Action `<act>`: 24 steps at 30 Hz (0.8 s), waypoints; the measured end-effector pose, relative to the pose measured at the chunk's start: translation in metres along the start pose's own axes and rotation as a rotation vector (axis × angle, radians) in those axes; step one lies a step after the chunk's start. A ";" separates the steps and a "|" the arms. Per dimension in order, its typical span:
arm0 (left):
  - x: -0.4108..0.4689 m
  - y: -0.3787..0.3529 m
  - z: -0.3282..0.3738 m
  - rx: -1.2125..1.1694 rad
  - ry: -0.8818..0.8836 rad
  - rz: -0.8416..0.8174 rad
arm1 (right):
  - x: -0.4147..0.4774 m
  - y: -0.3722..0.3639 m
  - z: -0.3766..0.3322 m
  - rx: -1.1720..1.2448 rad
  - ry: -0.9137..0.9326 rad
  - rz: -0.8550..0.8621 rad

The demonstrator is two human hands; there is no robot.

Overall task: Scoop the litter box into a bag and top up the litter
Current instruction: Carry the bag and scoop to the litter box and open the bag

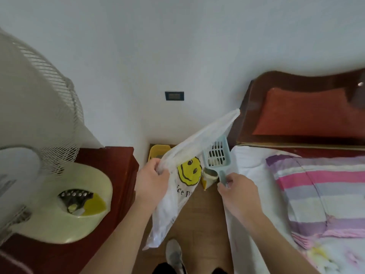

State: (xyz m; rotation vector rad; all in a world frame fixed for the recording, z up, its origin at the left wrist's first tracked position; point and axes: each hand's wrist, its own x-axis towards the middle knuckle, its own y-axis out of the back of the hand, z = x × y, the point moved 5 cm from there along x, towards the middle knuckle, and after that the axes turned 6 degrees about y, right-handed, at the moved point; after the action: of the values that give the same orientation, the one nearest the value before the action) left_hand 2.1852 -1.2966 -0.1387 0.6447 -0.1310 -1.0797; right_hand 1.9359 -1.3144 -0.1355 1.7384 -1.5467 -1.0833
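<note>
Both busy, head view. Gripping rim of white smiley-face bag (173,204) with left hand (153,175). Pinching blue slotted scoop (217,155) by its handle with right hand (239,192), just beside the bag. Behind, mostly hidden, probably yellow litter box (158,152) on floor (199,214).

Left grip (152,175) clenched on top edge of white smiley bag (169,204); bag hangs over wood floor (199,214). Right grip (237,192) pinches handle of blue scoop (217,166), slotted head up, beside bag's mouth. Yellow litter box (158,152) behind bag, mostly hidden. Fan (59,214) on table (110,155) left, bed (248,161) right.
</note>
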 end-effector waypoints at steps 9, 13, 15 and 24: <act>0.112 -0.090 -0.039 0.028 0.149 -0.013 | 0.131 -0.074 0.038 -0.007 -0.033 -0.146; 0.149 -0.137 -0.073 0.049 0.180 -0.006 | 0.182 -0.123 0.067 -0.023 0.026 -0.216; 0.165 -0.159 -0.099 0.071 0.193 0.000 | 0.202 -0.154 0.084 -0.039 0.034 -0.253; 0.233 -0.264 -0.289 0.111 0.183 0.007 | 0.263 -0.357 0.184 -0.096 0.036 -0.303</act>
State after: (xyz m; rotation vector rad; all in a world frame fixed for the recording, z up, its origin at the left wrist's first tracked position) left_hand 2.2083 -1.4539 -0.5653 0.8389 -0.0341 -1.0067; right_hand 1.9663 -1.4924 -0.5796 1.9562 -1.2134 -1.2409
